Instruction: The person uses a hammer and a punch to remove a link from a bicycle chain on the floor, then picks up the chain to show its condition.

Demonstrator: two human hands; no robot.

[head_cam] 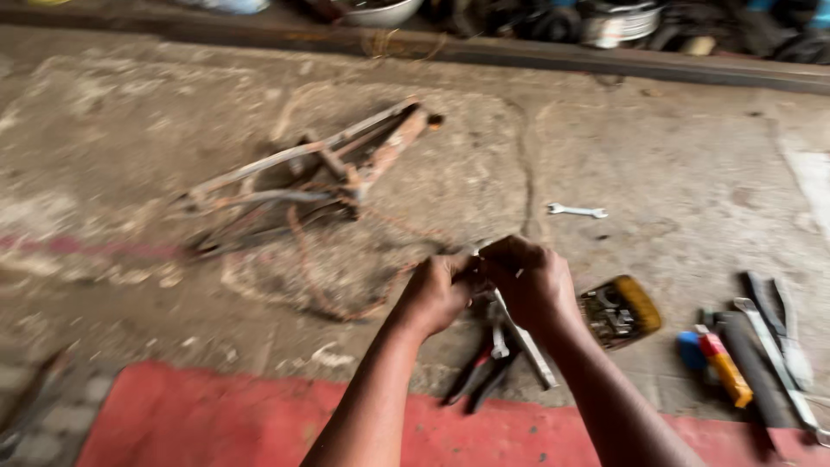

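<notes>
— 2 hands, how do they sit?

— Pressed together just below the rusty bicycle frame [320, 173]. The left hand [439, 292] is a closed fist, the right hand [534, 281] curls over it, and both pinch a small metal part [481, 266] between them. It is too blurred to say what kind.

— What else lies near that frame?

— 1 rusty chain [333, 294] loops from the frame down to the left hand. 1 shiny wrench [577, 210] lies flat to the frame's right, well apart. Below the hands, 1 pair of red-handled pliers [481, 367] and 1 long steel bar [526, 339] cross each other.

— And further right of the frame?

— 1 open tin [619, 311] of small metal bits with a yellow edge, then 1 row of hand tools [761, 346]; I cannot count them for sure. A red mat [225, 419] covers the rough concrete floor [692, 164] nearest the person.
</notes>
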